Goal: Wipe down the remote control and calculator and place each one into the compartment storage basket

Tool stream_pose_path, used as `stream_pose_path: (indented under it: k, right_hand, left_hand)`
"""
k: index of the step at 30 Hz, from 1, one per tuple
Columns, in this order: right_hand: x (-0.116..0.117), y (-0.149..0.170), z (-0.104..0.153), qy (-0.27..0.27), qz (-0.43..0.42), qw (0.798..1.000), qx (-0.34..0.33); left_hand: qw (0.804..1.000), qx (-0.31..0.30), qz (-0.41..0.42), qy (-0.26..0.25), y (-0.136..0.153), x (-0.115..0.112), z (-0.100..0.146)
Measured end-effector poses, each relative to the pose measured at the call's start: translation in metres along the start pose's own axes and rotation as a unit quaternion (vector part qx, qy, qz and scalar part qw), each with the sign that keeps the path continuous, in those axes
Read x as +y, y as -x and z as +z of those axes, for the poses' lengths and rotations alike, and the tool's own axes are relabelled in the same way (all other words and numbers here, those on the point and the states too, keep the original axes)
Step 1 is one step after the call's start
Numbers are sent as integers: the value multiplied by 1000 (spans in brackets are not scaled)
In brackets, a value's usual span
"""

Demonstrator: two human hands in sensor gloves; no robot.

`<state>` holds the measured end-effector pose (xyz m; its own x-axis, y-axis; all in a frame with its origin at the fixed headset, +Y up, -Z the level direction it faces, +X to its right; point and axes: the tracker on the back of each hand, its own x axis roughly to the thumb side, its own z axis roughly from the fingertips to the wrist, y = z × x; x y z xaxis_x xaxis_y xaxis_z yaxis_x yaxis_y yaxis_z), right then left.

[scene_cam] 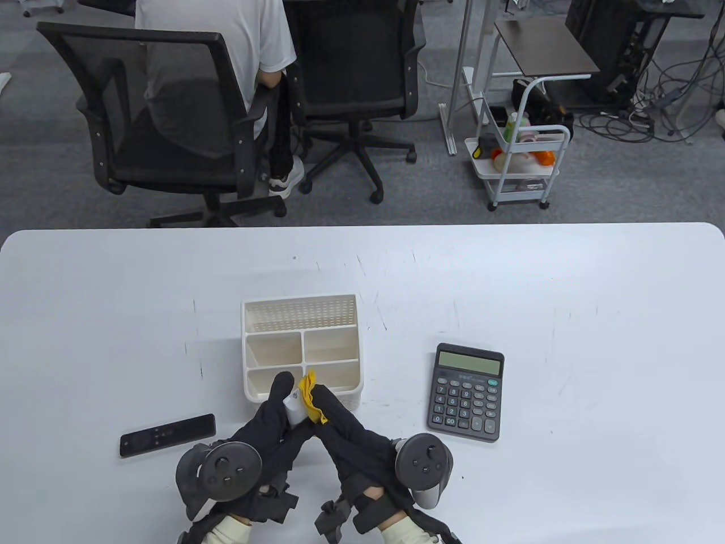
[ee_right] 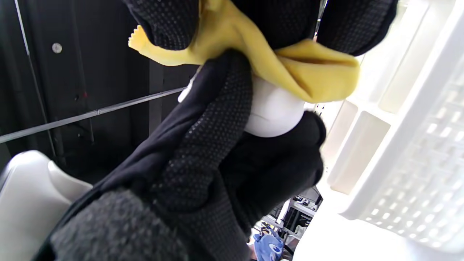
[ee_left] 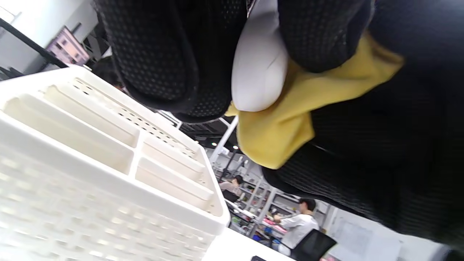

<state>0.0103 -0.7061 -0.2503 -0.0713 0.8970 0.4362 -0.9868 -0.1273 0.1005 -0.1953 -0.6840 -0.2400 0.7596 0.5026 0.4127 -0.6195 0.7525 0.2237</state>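
My left hand (scene_cam: 280, 396) grips a small white remote control (scene_cam: 294, 409) just in front of the white compartment storage basket (scene_cam: 301, 347). My right hand (scene_cam: 325, 405) presses a yellow cloth (scene_cam: 308, 392) against that remote. In the left wrist view the white remote (ee_left: 259, 69) sits between my black gloved fingers (ee_left: 170, 58) with the yellow cloth (ee_left: 290, 119) wrapped beside it. The right wrist view shows the cloth (ee_right: 275, 61) over the white remote (ee_right: 272, 108). A black remote control (scene_cam: 167, 434) lies flat at the left. The dark calculator (scene_cam: 467, 391) lies to the right.
The basket (ee_left: 108, 174) has several empty compartments. Beyond the table's far edge stand office chairs (scene_cam: 164, 119), a seated person (scene_cam: 226, 51) and a white trolley (scene_cam: 518, 164).
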Motion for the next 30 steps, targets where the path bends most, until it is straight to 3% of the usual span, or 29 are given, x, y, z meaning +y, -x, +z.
stream_pose_path:
  k: [8, 12, 15, 20, 23, 30]
  right_hand:
    - [-4, 6, -1, 9, -8, 1000, 25]
    - [0, 2, 0, -7, 5, 1000, 13]
    - [4, -2, 1, -11, 29, 1000, -4]
    - [-2, -2, 1, 15, 24, 1000, 0]
    - [-7, 1, 0, 18, -2, 1000, 11]
    - [0, -2, 2, 5, 40, 999, 4]
  left_hand:
    - [997, -17, 23, 70, -10, -19, -2]
    - [999, 7, 0, 44, -2, -15, -4]
    - [998, 11, 28, 54, 1, -13, -3]
    - [994, -32, 53, 85, -6, -16, -3]
    - [996, -28, 51, 68, -9, -17, -4]
    - [998, 24, 44, 41, 5, -11, -5]
